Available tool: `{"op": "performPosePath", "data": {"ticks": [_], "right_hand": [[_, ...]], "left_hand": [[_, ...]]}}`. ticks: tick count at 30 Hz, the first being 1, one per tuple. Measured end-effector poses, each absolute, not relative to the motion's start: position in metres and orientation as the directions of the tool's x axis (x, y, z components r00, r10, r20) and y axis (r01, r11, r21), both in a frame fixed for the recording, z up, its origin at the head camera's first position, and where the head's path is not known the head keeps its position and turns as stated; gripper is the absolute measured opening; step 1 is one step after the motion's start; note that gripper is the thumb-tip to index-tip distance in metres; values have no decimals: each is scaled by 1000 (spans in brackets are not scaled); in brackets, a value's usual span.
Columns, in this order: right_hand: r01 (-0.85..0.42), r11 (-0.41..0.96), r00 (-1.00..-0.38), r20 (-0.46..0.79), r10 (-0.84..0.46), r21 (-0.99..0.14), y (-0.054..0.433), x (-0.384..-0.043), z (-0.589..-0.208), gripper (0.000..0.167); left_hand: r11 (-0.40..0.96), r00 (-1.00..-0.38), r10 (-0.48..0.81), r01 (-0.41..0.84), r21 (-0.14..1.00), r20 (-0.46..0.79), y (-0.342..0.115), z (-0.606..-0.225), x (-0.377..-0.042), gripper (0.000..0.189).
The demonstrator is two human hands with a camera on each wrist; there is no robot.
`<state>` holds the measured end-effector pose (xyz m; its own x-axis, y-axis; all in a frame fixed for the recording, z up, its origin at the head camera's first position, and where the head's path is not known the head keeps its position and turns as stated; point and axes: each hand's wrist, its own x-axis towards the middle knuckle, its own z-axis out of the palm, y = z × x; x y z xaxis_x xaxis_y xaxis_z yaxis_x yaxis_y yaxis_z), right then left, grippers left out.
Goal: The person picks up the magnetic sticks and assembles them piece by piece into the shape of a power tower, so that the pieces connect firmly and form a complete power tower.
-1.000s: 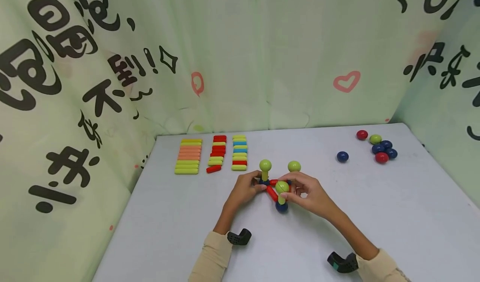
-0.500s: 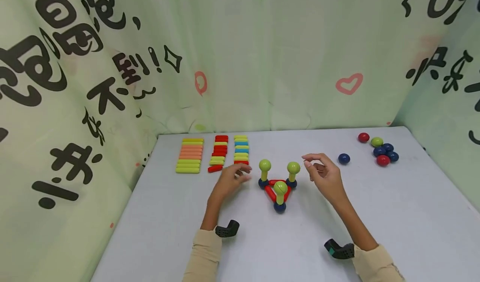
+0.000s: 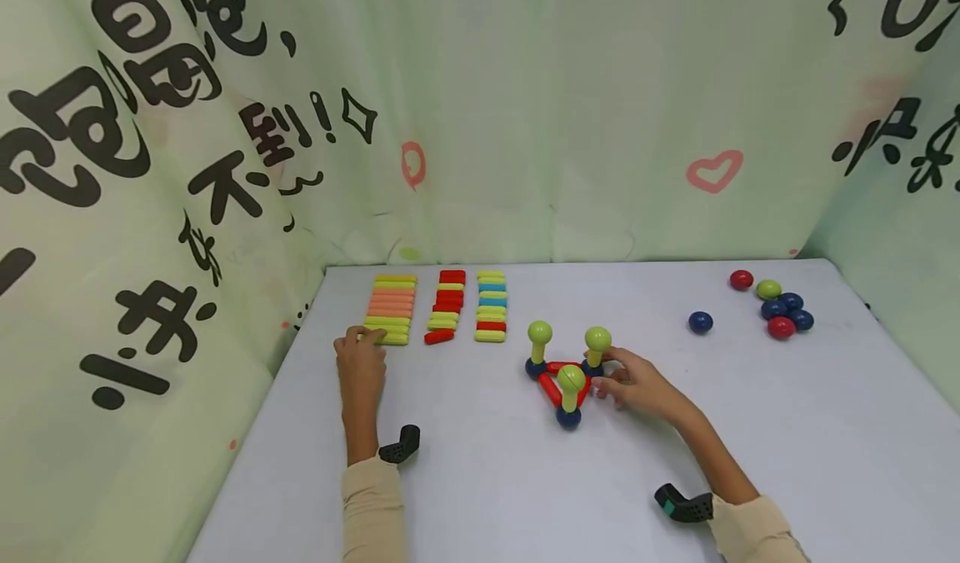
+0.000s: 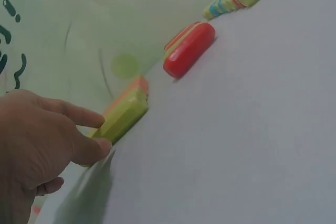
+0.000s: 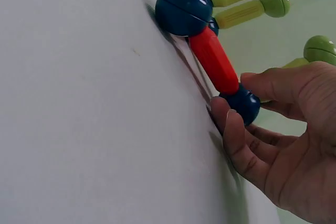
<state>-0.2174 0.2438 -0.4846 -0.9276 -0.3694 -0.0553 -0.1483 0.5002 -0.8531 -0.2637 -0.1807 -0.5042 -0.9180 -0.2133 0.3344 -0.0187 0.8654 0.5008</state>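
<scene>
My left hand is at the near left row of rods, thumb and index finger pinching the end of the nearest yellow-green rod. At mid-table stands a ball-and-rod frame: red rods form a triangle between blue balls, and from each ball a yellow-green rod rises, topped by a green ball. My right hand grips the back right blue ball of this frame between thumb and fingers. Another corner's blue ball rests on the table in the right wrist view.
Two more rows, one mostly red and yellow-green, one with blue rods, lie beside the left row. Loose red, green and blue balls are at the back right, with a single blue ball nearer. A curtain hangs behind the table.
Both hands let go of the frame and moved apart. Then the left hand went left to the yellow-green rods, while the right hand came back to the frame's right blue ball.
</scene>
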Motion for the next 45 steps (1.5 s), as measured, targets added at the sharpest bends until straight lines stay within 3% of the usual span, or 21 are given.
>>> {"op": "performPosePath", "data": {"ticks": [9,13,16,19,22,28,34,45], "right_hand": [[-144,510,-931,-58,-359,-848,241,-229,-489,37],[-159,519,-922,-62,-383,-840,240,-235,-488,35],[-177,529,-914,-60,-401,-830,238,-239,-488,32],[-201,528,-903,-53,-427,-825,235,-241,-489,27],[-243,516,-880,-37,-473,-822,231,-243,-490,25],[-319,445,-831,21,-556,-837,220,-245,-493,29],[-287,428,-850,22,-527,-857,214,-245,-492,32],[-263,413,-859,17,-512,-872,210,-242,-490,38]], "left_hand": [[875,-950,-188,-46,482,251,-183,-502,-264,23],[882,-947,-164,-15,472,276,-188,-499,-262,23],[822,-921,-151,84,564,358,-185,-494,-264,25],[654,-908,-137,217,725,396,-169,-485,-268,28],[463,-937,-69,274,843,343,-141,-476,-271,30],[279,-970,201,194,940,140,-83,-479,-274,37],[239,-927,375,89,967,-7,-53,-489,-273,29],[266,-857,514,125,956,-31,-44,-498,-272,31]]}}
